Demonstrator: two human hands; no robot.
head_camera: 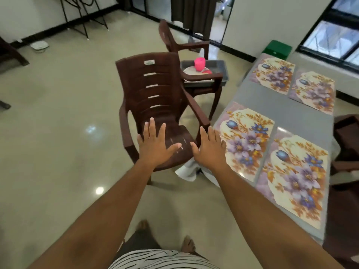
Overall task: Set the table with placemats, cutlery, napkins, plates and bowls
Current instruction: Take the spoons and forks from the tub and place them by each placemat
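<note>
Both arms reach forward over the floor toward a brown plastic chair (159,105) that stands near the left edge of the surface (303,115). The left hand (155,145) is spread flat, fingers straight and apart, its grip open and holding nothing, in front of the chair seat; whether it touches the seat cannot be told. The right hand (210,147) is likewise open with straight fingers, empty, between the chair's right armrest and the near left corner of the surface. Four floral placemats lie flat on the grey surface in two pairs: one near-left placemat (245,140), one near-right placemat (297,179), one far-left placemat (273,75) and one far-right placemat (313,90). The mats in each pair lie just beside each other. Beyond the first chair, a second brown chair (174,41) carries a grey tray (223,71) on its seat; in the tray sit a pink cup (200,64) and pale plates (189,71). A white cloth (187,169) hangs below the near corner of the surface. A green box (278,48) stands at the far end.
</note>
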